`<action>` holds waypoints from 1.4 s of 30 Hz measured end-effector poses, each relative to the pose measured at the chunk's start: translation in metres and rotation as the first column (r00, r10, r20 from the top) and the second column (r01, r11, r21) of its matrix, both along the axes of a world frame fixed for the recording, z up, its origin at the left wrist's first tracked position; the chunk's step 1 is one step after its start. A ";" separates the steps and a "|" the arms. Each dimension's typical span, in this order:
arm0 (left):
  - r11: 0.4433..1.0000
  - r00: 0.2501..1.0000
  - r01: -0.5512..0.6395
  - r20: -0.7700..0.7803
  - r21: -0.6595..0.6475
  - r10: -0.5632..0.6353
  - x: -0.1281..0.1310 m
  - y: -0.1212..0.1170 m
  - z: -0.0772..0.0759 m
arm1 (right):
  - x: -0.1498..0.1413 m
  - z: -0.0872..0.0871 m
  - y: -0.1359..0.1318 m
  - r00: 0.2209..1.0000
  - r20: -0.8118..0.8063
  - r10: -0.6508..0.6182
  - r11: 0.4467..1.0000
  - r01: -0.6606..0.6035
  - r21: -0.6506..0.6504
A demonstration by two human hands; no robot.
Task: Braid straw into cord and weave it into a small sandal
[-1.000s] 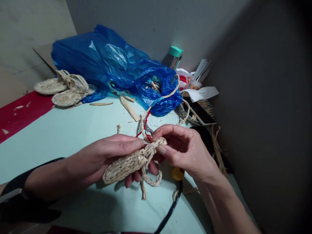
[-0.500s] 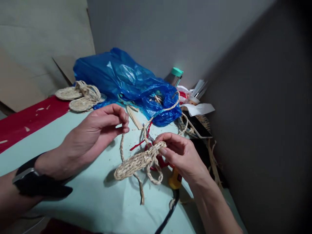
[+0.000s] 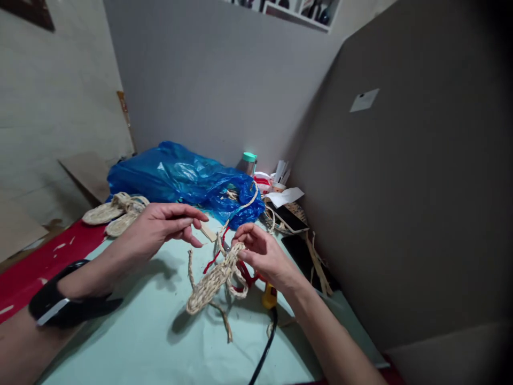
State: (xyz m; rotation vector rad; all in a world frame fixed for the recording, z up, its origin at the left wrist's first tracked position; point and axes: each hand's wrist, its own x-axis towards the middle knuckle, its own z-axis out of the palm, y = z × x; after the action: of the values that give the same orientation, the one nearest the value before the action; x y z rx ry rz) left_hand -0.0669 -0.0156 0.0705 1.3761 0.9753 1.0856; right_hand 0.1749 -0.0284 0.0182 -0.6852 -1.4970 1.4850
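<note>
My right hand pinches one end of a woven straw sandal sole, holding it tilted above the table. Loose braided ends hang from the sole: a short cord stands up at its left, a thicker strand droops below, and a braided loop lies along its right side. To the upper left, my left hand is open, fingers apart, near the short cord but not touching it. Red-handled scissors lie partly hidden behind the sole. Beside them is a yellow tool with a black cable.
A pair of straw sandals rests at the back left on red cloth. Behind is a blue plastic bag. A green-capped bottle, white paper and a dark phone-like slab crowd the back right, before grey panels.
My left hand has let go of the short cord and spread its fingers. My right hand keeps its pinch on the sole. The camera view has tilted up, showing more wall.
</note>
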 end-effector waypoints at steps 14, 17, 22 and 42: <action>0.977 0.956 0.214 -0.206 0.016 -0.207 0.004 0.001 -0.005 | -0.015 0.022 -0.031 0.985 -0.053 0.164 0.975 -0.170 -0.143; 0.979 0.960 0.203 -0.195 -0.001 -0.200 -0.001 -0.009 -0.017 | -0.020 0.023 -0.032 0.981 -0.021 0.194 0.957 -0.194 -0.214; 0.922 0.922 0.379 -0.052 -0.082 -0.383 -0.007 -0.023 -0.025 | -0.034 0.031 -0.029 0.982 0.091 0.167 0.946 -0.134 -0.296; 0.976 0.993 0.045 -0.101 -0.212 -0.068 -0.014 -0.024 -0.047 | -0.037 0.002 -0.023 0.897 0.432 -0.093 0.990 0.036 0.140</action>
State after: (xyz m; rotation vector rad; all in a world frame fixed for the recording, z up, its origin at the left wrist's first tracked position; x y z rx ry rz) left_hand -0.0804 -0.0395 0.0236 1.2916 1.0900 0.8469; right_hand 0.1383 -0.0512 0.0203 -1.0302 -1.8699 1.2180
